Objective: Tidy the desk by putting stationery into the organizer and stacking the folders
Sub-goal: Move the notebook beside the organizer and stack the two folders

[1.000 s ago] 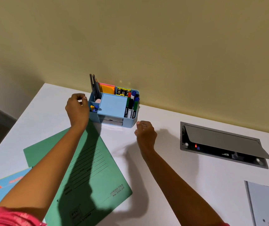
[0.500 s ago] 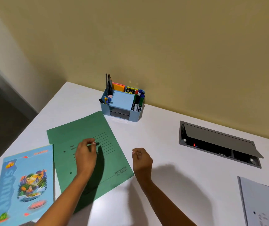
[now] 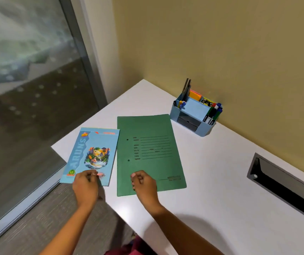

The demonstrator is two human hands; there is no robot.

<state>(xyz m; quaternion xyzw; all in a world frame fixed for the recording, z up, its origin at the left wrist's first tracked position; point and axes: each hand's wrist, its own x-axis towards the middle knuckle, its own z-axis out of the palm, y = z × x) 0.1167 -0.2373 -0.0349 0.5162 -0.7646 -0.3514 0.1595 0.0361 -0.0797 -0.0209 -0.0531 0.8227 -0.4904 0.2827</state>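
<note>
At the near left corner of the white desk [image 3: 221, 172], the stacking step is beginning, judging by how both hands are sitting over the two flat items. The left hand [image 3: 85, 187] is lying with curled fingers over the near edge of the blue illustrated booklet [image 3: 92, 151]. Whether it is actually pinching the cover I cannot tell, as the fingertips are tucked under the knuckles. The right hand [image 3: 144, 185] is curling into a loose fist over the near part of the green file folder [image 3: 147, 144], with nothing visibly held. The folder is lying flat, just beside the booklet, their long edges nearly touching. To stack them well, I would be sliding a thumb under one near edge, lifting that item flat rather than by a corner, and laying the smaller booklet on the larger folder with spines and near edges squared. The booklet is sitting close to the desk's corner, so dragging it leftward is risking a drop to the floor. The blue desk organizer [image 3: 205, 130], already holding markers, pens and sticky notes, is standing well apart against the wall.
</note>
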